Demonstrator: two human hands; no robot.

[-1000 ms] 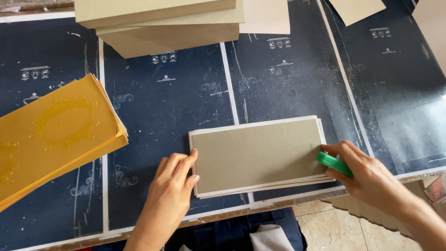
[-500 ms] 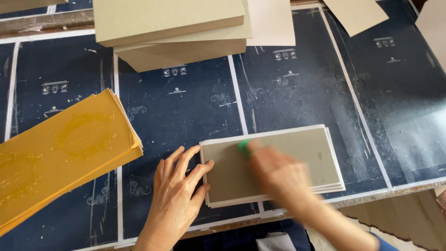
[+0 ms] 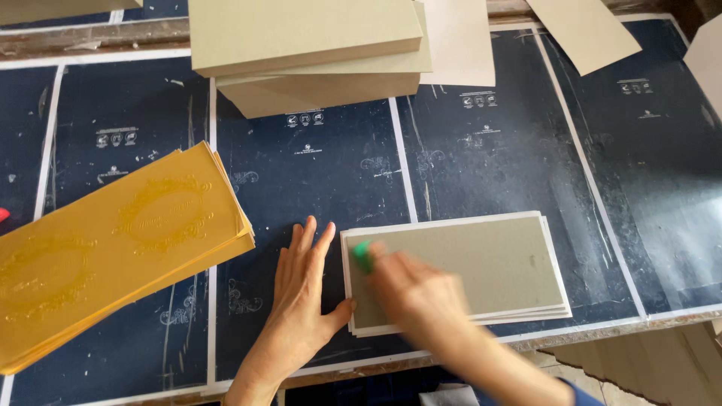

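grey board stack [image 3: 481, 271]: a few flat grey-beige sheets, edges slightly offset, lying at the near edge of the counter [image 3: 316, 173], right of centre. Exact sheet count not readable.
green tool [image 3: 362, 254]: small bright green piece on the stack's upper left corner. Only a bit of it shows past the fingers; shape unclear.
right hand [image 3: 414, 289]: over the left part of the stack, motion-blurred. Grip closed around the green tool; individual fingers can't be separated in the blur. Forearm runs off the bottom edge, a bit of blue sleeve at the cut.
left hand [image 3: 304, 289]: flat on the counter just left of the stack, fingers spread and pointing away, thumb touching the stack's left edge. Holds nothing. Wrist cut off at the bottom.
counter surface: dark blue printed sheets with white borders, scuffed and dusty. Print too small to make out.
yellow sheets [image 3: 113, 248]: tilted stack with embossed oval ornaments, well to the left of the left hand; its left end is cut off by the frame.
thick board piles [image 3: 308, 53]: two taller grey-beige piles at the far side, upper one skewed over the lower; tops cut off by the frame.
loose sheets [image 3: 583, 30]: pale paper pieces top right, partly out of frame.
red object [image 3: 3, 215]: sliver at the left edge, not identifiable.
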